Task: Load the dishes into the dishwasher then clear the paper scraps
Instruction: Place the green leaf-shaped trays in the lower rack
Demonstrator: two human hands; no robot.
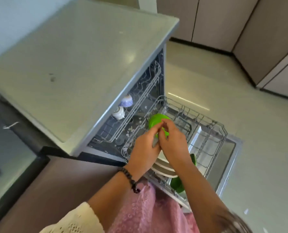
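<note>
The dishwasher stands open under the counter with its lower rack (pixel 208 132) pulled out over the lowered door. My left hand (pixel 145 148) and my right hand (pixel 172 142) meet above the rack, and both grip a small green bowl (pixel 156 121) at its near rim. White plates (pixel 163 167) stand in the rack below my wrists. More green dishes (pixel 177 184) sit at the rack's near end. Two white and blue cups (pixel 125 102) rest in the upper rack inside the machine. Paper scraps (pixel 131 130) lie on the dishwasher floor.
The grey countertop (pixel 72 64) covers the dishwasher on the left. The open door (pixel 224 163) juts out over the pale floor. Beige cabinets (pixel 240 22) line the far wall. A small white scrap (pixel 246 211) lies on the floor at the right.
</note>
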